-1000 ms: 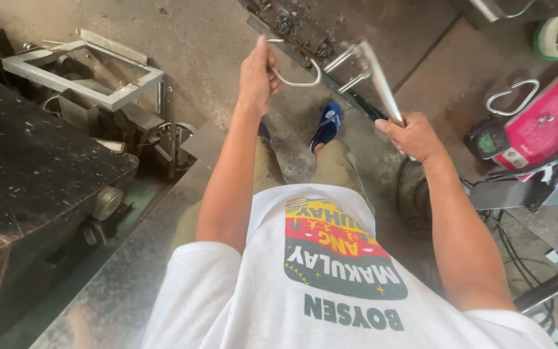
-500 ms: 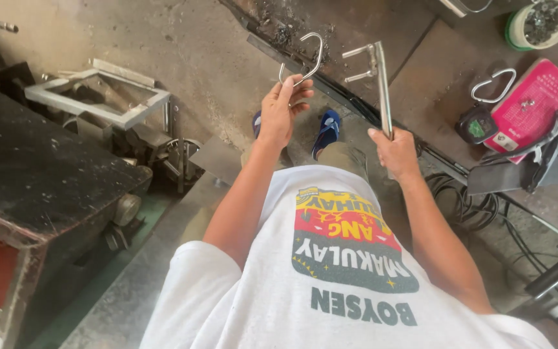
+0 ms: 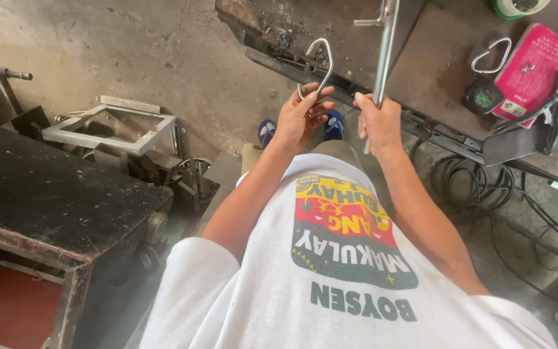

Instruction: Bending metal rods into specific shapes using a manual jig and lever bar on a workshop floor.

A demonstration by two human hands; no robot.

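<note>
My left hand [image 3: 301, 115] grips the lower end of a bent steel rod loop [image 3: 318, 64], a rounded triangle of shiny wire standing upright above my fingers. My right hand [image 3: 377, 119] is closed around a straight shiny steel tube [image 3: 384, 52] held almost upright, with a short cross stub near its top. Both hands are close together in front of my chest, just before the edge of a rusty metal workbench [image 3: 434, 71]. My white shirt fills the lower middle of the view.
On the bench lie another bent rod loop [image 3: 493, 55], a pink box [image 3: 532, 68], a small green-faced device [image 3: 481, 100] and a tape roll [image 3: 518, 6]. Black cables [image 3: 479, 187] coil on the floor at right. A dark metal table [image 3: 40, 200] and a steel frame [image 3: 108, 126] stand at left.
Both hands have drawn back toward my body and closer together, bringing the loop and the tube nearer. The tube has turned more upright. The view has tilted down slightly.
</note>
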